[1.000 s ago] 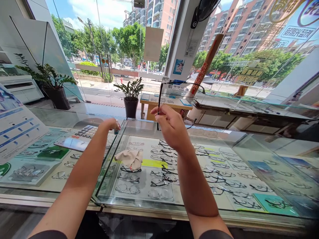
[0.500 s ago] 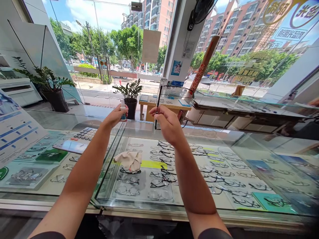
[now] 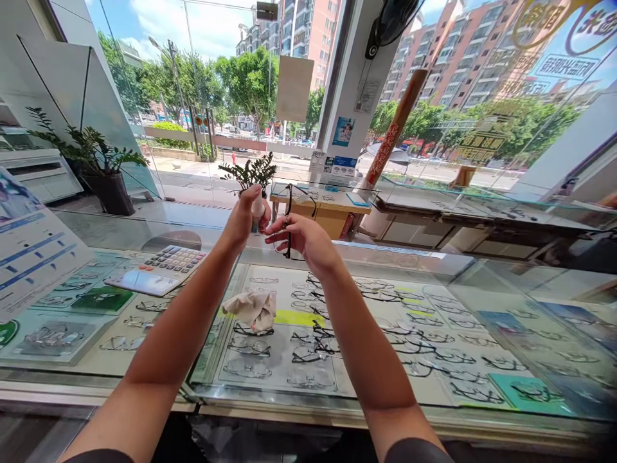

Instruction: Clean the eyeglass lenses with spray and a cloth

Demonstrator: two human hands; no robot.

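Observation:
Above the glass counter, my left hand (image 3: 243, 220) is wrapped round a small spray bottle (image 3: 258, 209), its thumb up at the bottle's top. Just to the right, my right hand (image 3: 306, 238) grips a pair of dark-framed eyeglasses (image 3: 288, 209) held upright and side-on. The fingers of both hands are close together, with a narrow gap between them. Part of the bottle and part of the frame are hidden by the fingers. Below the hands, a crumpled beige cloth (image 3: 253, 310) lies on the counter top.
Rows of eyeglasses (image 3: 414, 347) lie inside the glass counter (image 3: 270, 404). At the left are a calculator (image 3: 177, 258), a phone (image 3: 142, 281) and a printed board (image 3: 36, 247). Beyond stand potted plants (image 3: 108, 186), a wooden table (image 3: 313, 212) and the window.
My left hand has moved right and slightly up with the spray bottle. My right hand has come left, turning the eyeglasses and lowering them a little. The hands are now much closer together.

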